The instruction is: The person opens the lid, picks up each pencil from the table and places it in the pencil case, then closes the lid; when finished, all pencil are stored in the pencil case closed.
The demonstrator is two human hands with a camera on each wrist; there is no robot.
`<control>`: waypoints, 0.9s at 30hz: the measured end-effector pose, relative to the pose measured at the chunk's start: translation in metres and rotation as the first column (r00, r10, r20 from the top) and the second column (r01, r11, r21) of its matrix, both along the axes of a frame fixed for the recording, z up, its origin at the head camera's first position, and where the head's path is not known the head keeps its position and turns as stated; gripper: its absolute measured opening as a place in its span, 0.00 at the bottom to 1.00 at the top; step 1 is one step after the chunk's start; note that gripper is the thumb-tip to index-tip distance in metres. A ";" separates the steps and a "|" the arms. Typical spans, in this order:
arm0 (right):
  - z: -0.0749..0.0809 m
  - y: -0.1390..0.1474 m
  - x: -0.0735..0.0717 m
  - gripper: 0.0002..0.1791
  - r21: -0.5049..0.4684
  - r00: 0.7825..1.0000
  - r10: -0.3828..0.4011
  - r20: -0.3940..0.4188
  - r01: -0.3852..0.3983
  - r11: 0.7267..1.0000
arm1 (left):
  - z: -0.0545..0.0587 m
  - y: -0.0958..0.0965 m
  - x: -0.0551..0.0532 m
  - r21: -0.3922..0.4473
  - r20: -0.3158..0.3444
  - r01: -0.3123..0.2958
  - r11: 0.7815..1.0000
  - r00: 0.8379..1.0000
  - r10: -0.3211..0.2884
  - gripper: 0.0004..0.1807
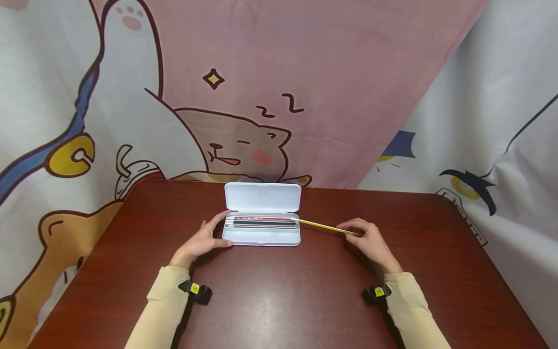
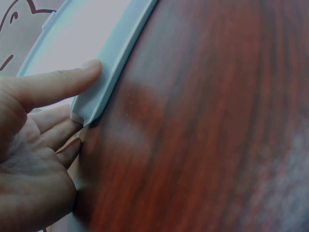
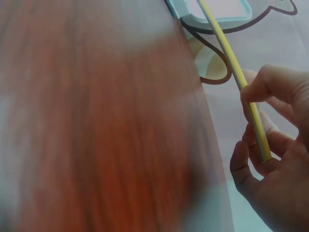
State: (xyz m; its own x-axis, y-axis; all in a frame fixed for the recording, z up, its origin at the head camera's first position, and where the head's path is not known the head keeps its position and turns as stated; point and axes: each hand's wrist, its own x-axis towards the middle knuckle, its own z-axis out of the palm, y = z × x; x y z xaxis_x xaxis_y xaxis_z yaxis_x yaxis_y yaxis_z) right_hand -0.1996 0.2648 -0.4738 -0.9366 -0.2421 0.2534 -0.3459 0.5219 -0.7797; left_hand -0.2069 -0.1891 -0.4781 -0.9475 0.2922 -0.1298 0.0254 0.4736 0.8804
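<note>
A white pencil case [image 1: 261,236] lies with its lid [image 1: 263,197] raised at the back of the table. Several pencils [image 1: 260,222], red and dark ones among them, lie side by side in it. My left hand [image 1: 204,241] grips the case's left end, thumb at the front rim, fingers at the side; the left wrist view shows this corner of the pencil case [image 2: 104,87] between thumb and fingers. My right hand [image 1: 369,241] pinches a yellow pencil [image 1: 324,226] near one end. The pencil's far, whitish end overlaps the case's right rim in the head view.
The dark red-brown wooden table [image 1: 270,300] fills the front. Behind it hangs a cartoon-printed cloth [image 1: 340,87], close to the table's back edge. A small black wrist camera [image 1: 200,293] sits on the left sleeve, another wrist camera [image 1: 373,294] on the right.
</note>
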 end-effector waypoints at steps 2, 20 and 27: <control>-0.001 -0.004 -0.001 0.16 -0.008 1.000 0.007 -0.001 -0.007 1.000 | 0.000 0.000 0.000 -0.003 0.001 0.001 1.000 1.000 -0.001 0.49; 0.036 -0.067 0.000 0.13 -0.038 0.994 0.094 0.055 -0.092 0.995 | -0.001 0.001 -0.001 -0.013 0.014 -0.007 1.000 1.000 0.007 0.49; 0.015 -0.082 -0.016 0.14 -0.074 0.991 0.128 0.036 -0.125 0.989 | -0.001 0.000 -0.001 -0.008 0.018 -0.015 1.000 1.000 0.015 0.49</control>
